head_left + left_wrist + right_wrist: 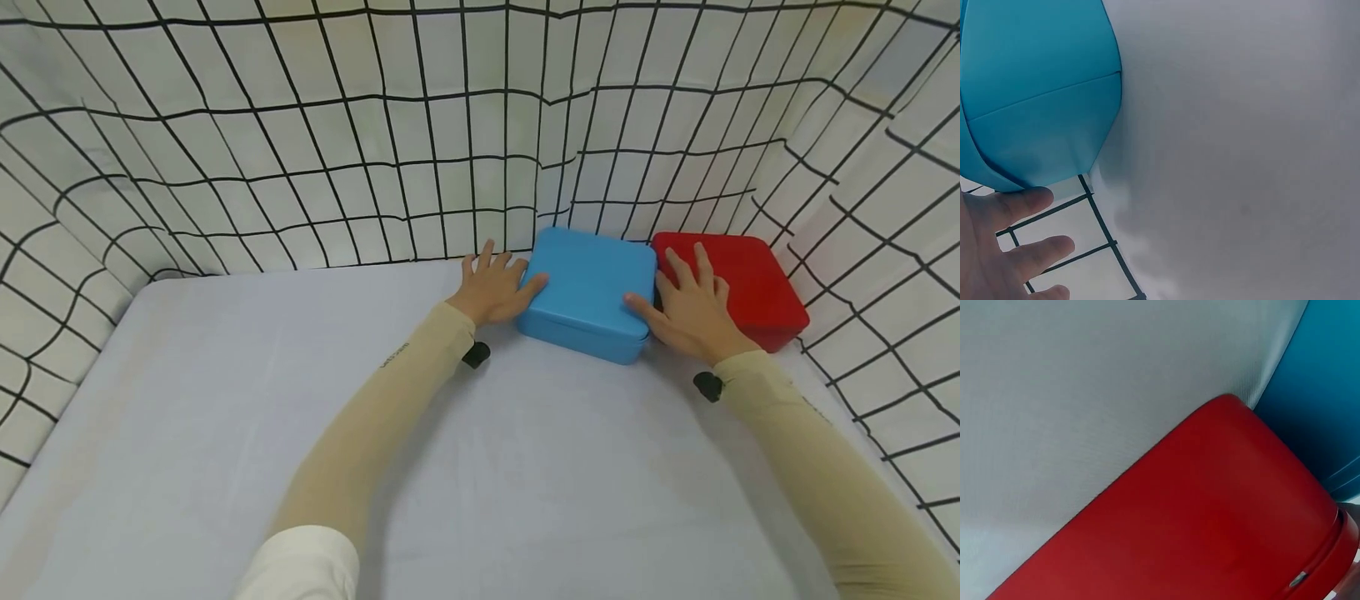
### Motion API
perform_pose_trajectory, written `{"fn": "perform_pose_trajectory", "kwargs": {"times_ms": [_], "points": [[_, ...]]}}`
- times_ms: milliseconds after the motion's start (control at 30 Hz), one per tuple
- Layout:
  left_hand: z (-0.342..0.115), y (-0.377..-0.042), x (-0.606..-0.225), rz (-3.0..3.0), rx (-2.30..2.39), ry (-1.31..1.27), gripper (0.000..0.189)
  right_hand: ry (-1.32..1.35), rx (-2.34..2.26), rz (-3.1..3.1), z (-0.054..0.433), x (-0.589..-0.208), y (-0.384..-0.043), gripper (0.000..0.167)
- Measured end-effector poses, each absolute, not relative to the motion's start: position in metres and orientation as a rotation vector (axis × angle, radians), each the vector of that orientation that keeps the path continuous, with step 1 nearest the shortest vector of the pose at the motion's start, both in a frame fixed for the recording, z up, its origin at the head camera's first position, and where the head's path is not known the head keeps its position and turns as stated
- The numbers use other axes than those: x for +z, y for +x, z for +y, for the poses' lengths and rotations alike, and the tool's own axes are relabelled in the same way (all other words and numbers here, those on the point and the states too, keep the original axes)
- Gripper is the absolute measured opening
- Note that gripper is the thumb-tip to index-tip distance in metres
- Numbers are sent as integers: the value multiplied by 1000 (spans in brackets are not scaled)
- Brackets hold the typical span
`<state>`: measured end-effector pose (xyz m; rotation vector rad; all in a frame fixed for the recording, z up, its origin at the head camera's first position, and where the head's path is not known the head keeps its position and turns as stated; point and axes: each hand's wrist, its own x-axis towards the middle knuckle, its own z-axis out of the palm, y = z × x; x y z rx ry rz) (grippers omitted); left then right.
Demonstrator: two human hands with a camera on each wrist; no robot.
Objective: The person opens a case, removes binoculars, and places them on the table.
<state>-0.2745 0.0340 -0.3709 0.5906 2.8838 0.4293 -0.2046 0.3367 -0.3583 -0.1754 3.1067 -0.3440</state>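
A blue box [588, 279] with a lid lies flat near the back of the white-covered surface, and a red box [761, 287] sits close to its right. My left hand [491, 289] is at the blue box's left side, fingers spread and thumb on its edge. In the left wrist view, straight fingers [1044, 256] reach along the blue box's end. My right hand [690, 312] spans both boxes: its thumb touches the blue one's right edge, and its extended fingers lie over the red one's left part. The right wrist view is mostly filled by the red box [1210, 500].
Black wire grid panels [420, 125] backed with white cloth stand along the back and both sides. White cloth [225, 400] covers the surface. A small black camera [476, 355] hangs under the left wrist, another [708, 386] at the right.
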Motion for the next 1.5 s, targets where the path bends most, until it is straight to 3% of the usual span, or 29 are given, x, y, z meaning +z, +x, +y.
{"fn": "perform_pose_trajectory", "kwargs": {"times_ms": [1500], "points": [[34,-273,-375,2778,609,532,78,-187,-359,3089,337,-359,-205,90]]}}
